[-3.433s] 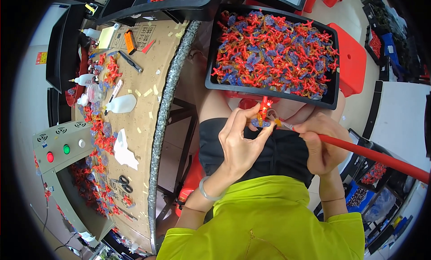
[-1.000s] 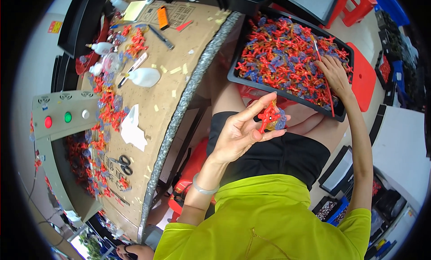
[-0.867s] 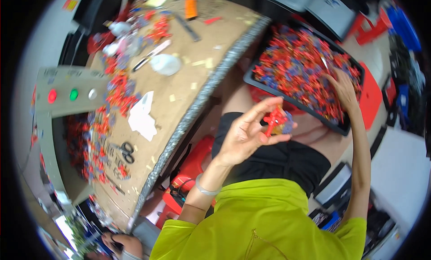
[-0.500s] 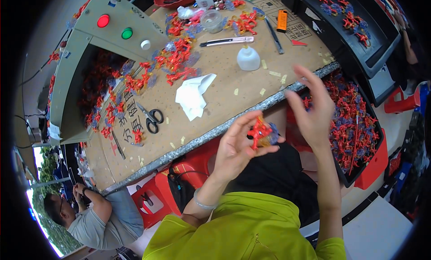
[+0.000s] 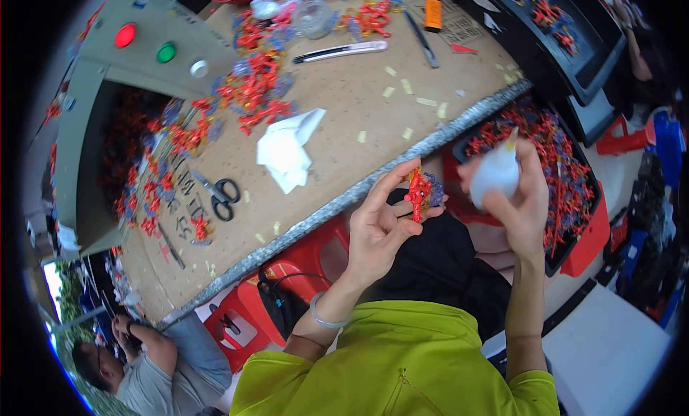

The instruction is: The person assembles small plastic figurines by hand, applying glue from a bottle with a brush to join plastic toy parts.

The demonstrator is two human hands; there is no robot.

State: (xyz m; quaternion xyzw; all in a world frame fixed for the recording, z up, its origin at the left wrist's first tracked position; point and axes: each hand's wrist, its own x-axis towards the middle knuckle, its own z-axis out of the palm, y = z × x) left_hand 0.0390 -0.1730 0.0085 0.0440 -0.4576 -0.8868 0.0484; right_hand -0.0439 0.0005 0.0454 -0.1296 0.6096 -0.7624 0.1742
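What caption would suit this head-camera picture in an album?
Left hand pinching a small red toy figure, right hand gripping a white squeeze bottle beside it.

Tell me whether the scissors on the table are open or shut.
Shut: the scissors lie flat on the table, black handle loops side by side, blades together.

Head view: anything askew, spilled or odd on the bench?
Mostly clutter: red and blue pieces lie loose across the cardboard-topped bench, with pale scraps and a crumpled white tissue. Nothing looks damaged or spilled.
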